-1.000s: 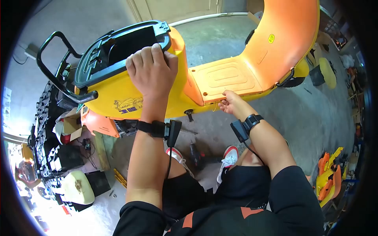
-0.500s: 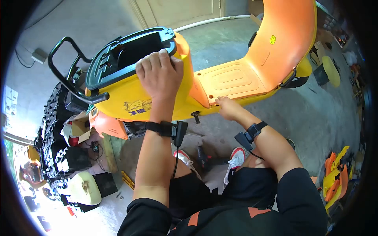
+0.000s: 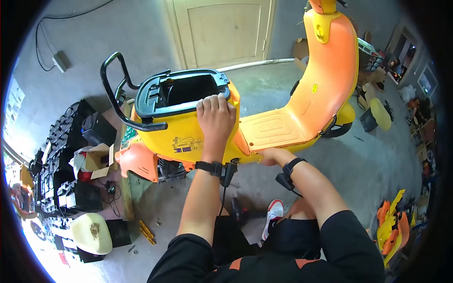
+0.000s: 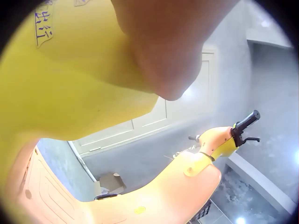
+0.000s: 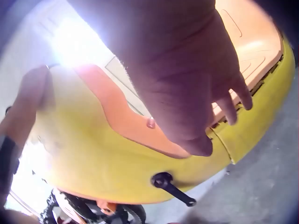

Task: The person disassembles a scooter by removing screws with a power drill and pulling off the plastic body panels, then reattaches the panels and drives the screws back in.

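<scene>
Slid right hand [image 3: 271, 156] along edge of orange footboard [image 3: 278, 128], right of yellow box [image 3: 175, 125], nearer that box than a second ago; cannot tell whether gripping. Curling left hand [image 3: 216, 115] round box's dark rim [image 3: 172, 112]. Below box, black lever [image 5: 177, 191]; beyond box, cream door [image 3: 226, 33].

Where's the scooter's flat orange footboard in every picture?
Head: the footboard, a little right of centre.
Left wrist: the footboard, lower left.
Right wrist: the footboard, upper right, partly behind the right hand.
Shared landmark: the big yellow body.
</scene>
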Motion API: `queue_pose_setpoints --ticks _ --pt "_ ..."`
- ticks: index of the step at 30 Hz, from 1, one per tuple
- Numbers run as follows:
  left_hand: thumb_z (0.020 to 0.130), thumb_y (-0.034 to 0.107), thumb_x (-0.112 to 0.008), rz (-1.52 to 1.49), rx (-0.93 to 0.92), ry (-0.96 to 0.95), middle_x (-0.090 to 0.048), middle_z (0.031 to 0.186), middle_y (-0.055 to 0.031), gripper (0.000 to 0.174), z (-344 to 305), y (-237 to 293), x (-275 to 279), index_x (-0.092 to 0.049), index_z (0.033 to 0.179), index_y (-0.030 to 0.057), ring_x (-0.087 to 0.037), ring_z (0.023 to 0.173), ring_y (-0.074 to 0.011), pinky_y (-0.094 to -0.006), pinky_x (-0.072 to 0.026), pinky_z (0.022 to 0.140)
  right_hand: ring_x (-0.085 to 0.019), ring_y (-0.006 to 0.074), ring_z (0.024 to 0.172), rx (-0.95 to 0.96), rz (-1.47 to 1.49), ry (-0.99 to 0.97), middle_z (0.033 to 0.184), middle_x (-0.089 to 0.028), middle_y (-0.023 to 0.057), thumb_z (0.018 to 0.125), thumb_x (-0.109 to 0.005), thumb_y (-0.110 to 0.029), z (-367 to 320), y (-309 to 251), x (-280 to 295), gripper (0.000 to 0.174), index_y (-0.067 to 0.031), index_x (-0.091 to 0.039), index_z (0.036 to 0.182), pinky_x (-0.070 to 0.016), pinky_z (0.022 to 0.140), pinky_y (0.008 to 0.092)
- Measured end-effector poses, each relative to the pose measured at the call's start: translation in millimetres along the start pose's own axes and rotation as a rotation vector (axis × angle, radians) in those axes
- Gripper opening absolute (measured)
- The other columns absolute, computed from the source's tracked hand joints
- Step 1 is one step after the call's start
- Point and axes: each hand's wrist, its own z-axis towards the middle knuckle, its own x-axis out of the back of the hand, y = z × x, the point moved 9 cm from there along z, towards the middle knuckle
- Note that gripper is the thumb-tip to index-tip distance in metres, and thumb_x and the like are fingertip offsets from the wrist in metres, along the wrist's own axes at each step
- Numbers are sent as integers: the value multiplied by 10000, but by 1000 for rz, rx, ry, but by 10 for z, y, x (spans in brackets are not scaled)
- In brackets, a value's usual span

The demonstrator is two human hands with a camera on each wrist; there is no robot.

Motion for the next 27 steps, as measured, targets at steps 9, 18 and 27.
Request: queue_pose_setpoints --ticks 9,18,27 --pt "932 216 -624 46 84 -252 -745 827 -71 198 264 -332 121 -763 852 99 -712 828 -228 -430 -461 988 -615 378 1244 -63 102 114 1364 -651 180 884 -578 -140 304 624 828 541 -106 -609 1423 -493 1045 449" --pt "984 176 -550 136 27 -325 -767 918 -97 262 207 -456 31 -784 932 69 -734 894 -270 -368 -503 873 -268 453 1524 275 -57 117 1653 -268 247 722 -893 -434 788 795 312 1084 -102 -335 1591 -354 1164 591" --pt "1021 257 -353 205 184 -363 -750 980 -199 494 33 -479 -98 -740 1039 -51 -718 977 -333 -444 -519 1004 -295 551 1479 276 8 80 1587 -314 366 605 -913 -293 857 647 274 1098 -2 -415 1539 -391 1148 536"
